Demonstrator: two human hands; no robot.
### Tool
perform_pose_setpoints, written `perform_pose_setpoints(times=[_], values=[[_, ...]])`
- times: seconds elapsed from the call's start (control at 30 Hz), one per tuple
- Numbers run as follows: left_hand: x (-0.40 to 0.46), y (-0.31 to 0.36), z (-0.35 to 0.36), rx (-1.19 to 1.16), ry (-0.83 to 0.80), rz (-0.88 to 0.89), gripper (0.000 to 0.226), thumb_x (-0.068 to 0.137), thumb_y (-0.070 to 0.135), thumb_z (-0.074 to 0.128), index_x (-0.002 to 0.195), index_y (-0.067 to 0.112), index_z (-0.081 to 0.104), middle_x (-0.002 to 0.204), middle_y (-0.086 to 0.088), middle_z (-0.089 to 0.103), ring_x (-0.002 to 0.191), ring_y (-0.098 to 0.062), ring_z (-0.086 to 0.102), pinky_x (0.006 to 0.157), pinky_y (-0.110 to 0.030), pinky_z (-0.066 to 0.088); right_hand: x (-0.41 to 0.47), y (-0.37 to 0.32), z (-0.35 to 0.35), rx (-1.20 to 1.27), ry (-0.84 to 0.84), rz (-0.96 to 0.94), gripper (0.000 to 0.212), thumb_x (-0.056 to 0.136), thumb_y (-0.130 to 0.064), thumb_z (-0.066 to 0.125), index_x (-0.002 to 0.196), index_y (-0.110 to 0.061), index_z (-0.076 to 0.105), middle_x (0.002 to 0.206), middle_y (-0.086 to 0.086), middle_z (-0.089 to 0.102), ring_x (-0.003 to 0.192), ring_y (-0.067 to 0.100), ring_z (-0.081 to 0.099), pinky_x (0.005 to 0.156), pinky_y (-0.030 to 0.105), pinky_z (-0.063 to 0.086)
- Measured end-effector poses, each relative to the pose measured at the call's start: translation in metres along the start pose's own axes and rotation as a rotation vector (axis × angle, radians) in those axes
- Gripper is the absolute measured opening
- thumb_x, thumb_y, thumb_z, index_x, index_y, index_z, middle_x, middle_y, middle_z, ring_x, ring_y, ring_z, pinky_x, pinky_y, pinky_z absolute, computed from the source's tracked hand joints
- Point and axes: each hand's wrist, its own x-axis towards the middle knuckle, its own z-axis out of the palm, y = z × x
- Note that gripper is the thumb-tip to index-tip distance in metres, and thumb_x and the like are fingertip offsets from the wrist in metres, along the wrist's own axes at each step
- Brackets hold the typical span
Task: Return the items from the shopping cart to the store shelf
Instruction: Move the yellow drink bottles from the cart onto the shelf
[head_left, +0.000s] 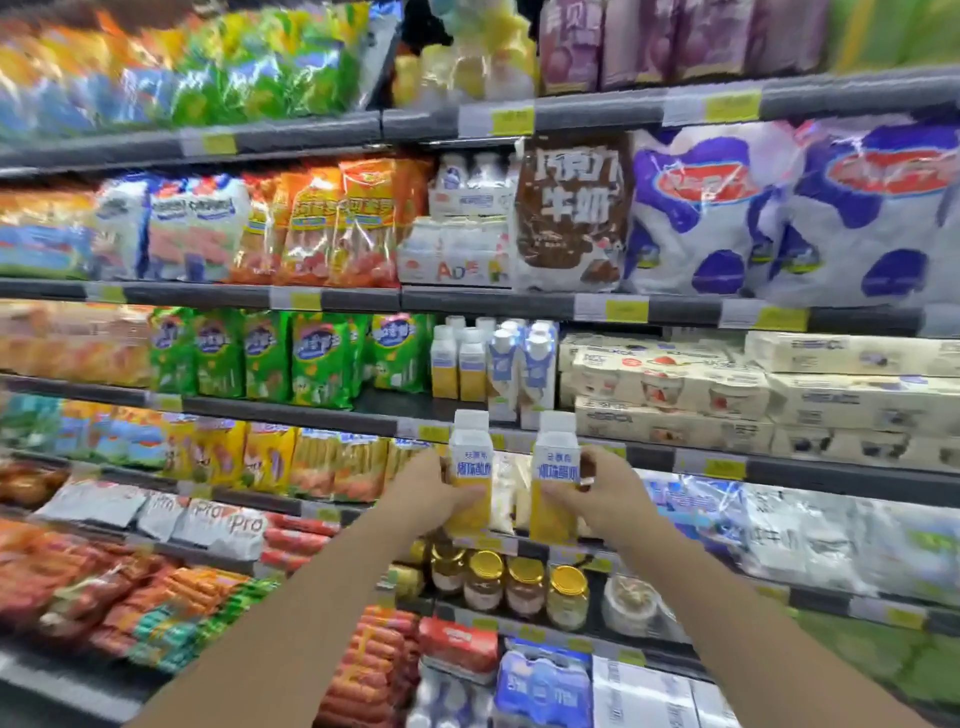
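Observation:
I hold two upright white-and-yellow drink bottles in front of the store shelf. My left hand grips the left bottle from its left side. My right hand grips the right bottle from its right side. Both bottles are raised just below the shelf row where matching white-and-yellow bottles stand beside blue-and-white bottles. The shopping cart is not in view.
Green snack bags sit left of the matching bottles; cream yogurt boxes are stacked to their right. Gold-lidded jars stand on the shelf under my hands. Sausage packs fill the lower left.

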Motion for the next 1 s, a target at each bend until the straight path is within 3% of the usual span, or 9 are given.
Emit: perform_pose_setpoints(times=[0.1, 0.17, 0.23, 0.33, 0.43, 0.5, 0.7, 0.83, 1.0], values=[[0.025, -0.020, -0.042, -0.008, 0.022, 0.000, 0.017, 0.085, 0.027, 0.075, 0.095, 0.019, 0.063, 0.091, -0.001, 0.070, 0.077, -0.014, 0.066, 0.066, -0.028, 0.057, 0.029, -0.024, 0.044, -0.014, 0.013, -0.025, 0.038, 0.079, -0.028, 0.082, 0.109, -0.019, 0.062, 0.100, -0.006, 0.070, 0.085, 0.009, 0.066, 0.072, 0.027, 0.054], [0.043, -0.028, -0.059, -0.021, 0.034, 0.008, 0.016, 0.087, 0.021, 0.074, 0.086, 0.024, 0.058, 0.083, 0.003, 0.065, 0.067, -0.007, 0.058, 0.053, -0.015, 0.049, 0.045, -0.037, 0.064, 0.020, 0.007, -0.022, 0.046, 0.080, -0.023, 0.081, 0.118, -0.018, 0.056, 0.098, -0.007, 0.066, 0.086, 0.007, 0.064, 0.072, 0.027, 0.055], [0.064, -0.033, -0.069, -0.034, 0.059, 0.007, 0.018, 0.087, 0.020, 0.073, 0.087, 0.024, 0.056, 0.084, 0.006, 0.063, 0.066, -0.002, 0.056, 0.047, -0.012, 0.046, 0.063, -0.046, 0.079, 0.038, -0.002, -0.023, 0.056, 0.082, -0.021, 0.080, 0.129, -0.020, 0.049, 0.104, -0.005, 0.066, 0.095, 0.014, 0.065, 0.084, 0.038, 0.058], [0.093, -0.035, -0.077, -0.041, 0.107, -0.005, 0.031, 0.083, 0.026, 0.077, 0.102, 0.011, 0.057, 0.099, -0.001, 0.066, 0.082, -0.012, 0.064, 0.061, -0.025, 0.052, 0.089, -0.055, 0.094, 0.003, 0.001, -0.063, 0.063, 0.083, -0.020, 0.078, 0.134, -0.027, 0.041, 0.114, -0.002, 0.066, 0.104, 0.018, 0.065, 0.092, 0.045, 0.056], [0.120, -0.036, -0.080, -0.069, 0.151, -0.032, 0.035, 0.080, 0.027, 0.080, 0.103, 0.011, 0.058, 0.100, -0.004, 0.068, 0.092, -0.020, 0.067, 0.082, -0.043, 0.058, 0.113, -0.062, 0.105, -0.042, 0.030, -0.073, 0.062, 0.083, -0.017, 0.077, 0.131, -0.026, 0.040, 0.115, 0.001, 0.066, 0.104, 0.022, 0.064, 0.091, 0.047, 0.056], [0.132, -0.034, -0.081, -0.083, 0.160, -0.037, 0.031, 0.081, 0.024, 0.080, 0.101, 0.014, 0.058, 0.101, -0.004, 0.069, 0.094, -0.021, 0.067, 0.089, -0.047, 0.056, 0.128, -0.065, 0.109, -0.057, 0.041, -0.099, 0.059, 0.083, -0.014, 0.077, 0.129, -0.024, 0.040, 0.115, 0.003, 0.066, 0.104, 0.022, 0.064, 0.091, 0.045, 0.055], [0.169, -0.016, -0.082, -0.017, 0.197, -0.009, 0.028, 0.083, 0.017, 0.077, 0.102, 0.018, 0.057, 0.092, 0.005, 0.064, 0.092, -0.018, 0.062, 0.081, -0.034, 0.051, 0.173, -0.075, 0.119, -0.147, 0.075, -0.157, 0.052, 0.085, -0.011, 0.075, 0.121, -0.023, 0.040, 0.111, 0.001, 0.064, 0.101, 0.022, 0.065, 0.085, 0.043, 0.055], [0.192, -0.013, -0.077, 0.050, 0.222, -0.008, 0.035, 0.078, 0.022, 0.080, 0.106, 0.015, 0.060, 0.105, -0.003, 0.069, 0.098, -0.022, 0.065, 0.088, -0.043, 0.055, 0.193, -0.075, 0.128, -0.250, 0.089, -0.170, 0.051, 0.085, -0.008, 0.072, 0.123, -0.021, 0.039, 0.117, 0.006, 0.059, 0.105, 0.028, 0.063, 0.084, 0.042, 0.053], [0.220, -0.021, -0.073, 0.043, 0.193, 0.009, 0.041, 0.076, 0.018, 0.080, 0.112, 0.017, 0.060, 0.108, -0.004, 0.070, 0.100, -0.024, 0.065, 0.090, -0.046, 0.055, 0.204, -0.071, 0.135, -0.371, 0.098, -0.142, 0.050, 0.086, -0.001, 0.059, 0.128, -0.016, 0.037, 0.117, 0.011, 0.055, 0.102, 0.033, 0.061, 0.080, 0.042, 0.053]])
